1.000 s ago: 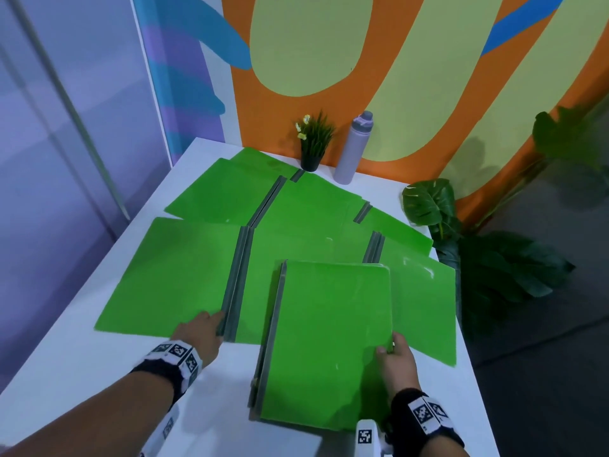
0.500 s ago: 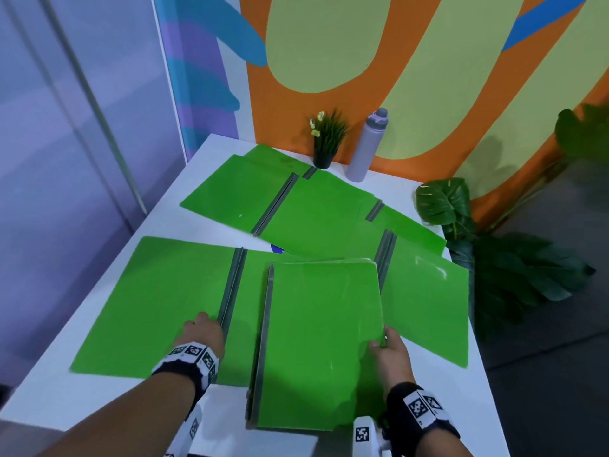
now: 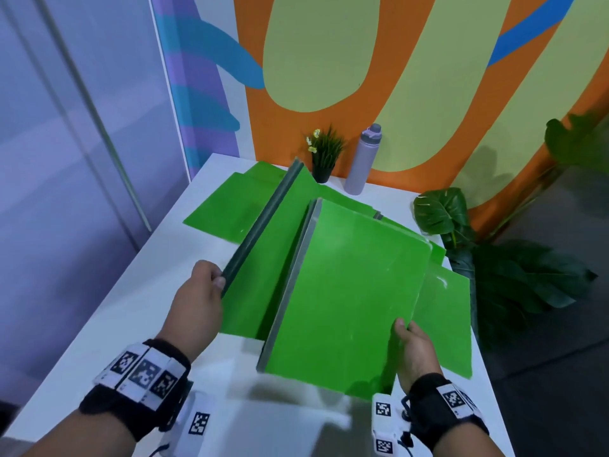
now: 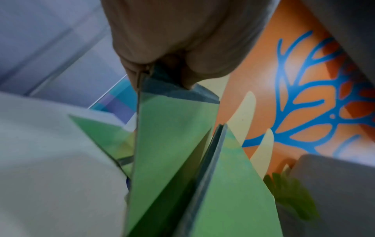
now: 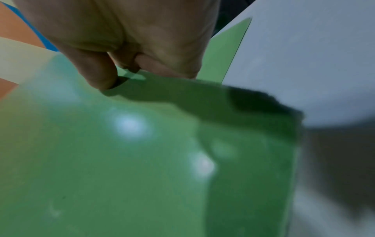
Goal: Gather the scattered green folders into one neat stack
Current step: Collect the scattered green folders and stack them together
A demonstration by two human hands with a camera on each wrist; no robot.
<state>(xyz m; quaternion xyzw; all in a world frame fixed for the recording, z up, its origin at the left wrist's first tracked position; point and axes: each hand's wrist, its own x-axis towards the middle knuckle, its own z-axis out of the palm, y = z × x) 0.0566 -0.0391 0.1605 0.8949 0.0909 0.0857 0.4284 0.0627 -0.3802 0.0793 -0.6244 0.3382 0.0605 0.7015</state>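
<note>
White table point(image 3: 138, 311) | left hand point(image 3: 194, 305) pinches raised folder spine point(image 3: 260, 225) | right hand point(image 3: 415, 351) pinches closed folder point(image 3: 346, 291)

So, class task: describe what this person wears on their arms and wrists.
Both forearms are bare, with no sleeves. The left wrist and right wrist each carry a black band with white tags printed in black square codes. Under each hangs a small white device bearing similar codes.

The person is wearing a black band on each bare forearm, just behind the left hand point(image 3: 194, 305) and the right hand point(image 3: 413, 349). White tags printed with black square codes are wrapping each band. White camera units bearing similar codes are hanging beneath both wrists.
</note>
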